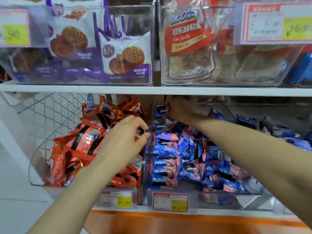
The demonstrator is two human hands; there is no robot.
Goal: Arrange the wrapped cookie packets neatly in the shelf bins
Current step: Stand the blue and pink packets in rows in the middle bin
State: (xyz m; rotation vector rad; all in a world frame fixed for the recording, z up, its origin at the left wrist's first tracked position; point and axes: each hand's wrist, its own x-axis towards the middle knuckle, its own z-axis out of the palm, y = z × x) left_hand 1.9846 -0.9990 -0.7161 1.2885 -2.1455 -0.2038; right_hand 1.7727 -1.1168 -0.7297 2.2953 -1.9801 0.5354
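Note:
Two clear bins sit side by side on the lower shelf. The left bin [36, 159] holds a loose pile of red cookie packets [84, 142]. The right bin [253, 194] holds blue and pink cookie packets [164, 163], several stacked in a column at its front left. My left hand [125, 141] reaches over the red pile, fingers curled at the divider between the bins; what they grip is hidden. My right hand [179, 110] is deep at the back of the right bin, pinching one blue packet [160, 110] held upright.
The upper shelf [152, 90] hangs low over the bins and carries clear bins of purple waffle cookie packs [125, 54] and red-labelled snack bags [187, 39]. Price tags [170, 202] hang on the lower shelf front. A wire mesh panel [50, 108] stands at the left.

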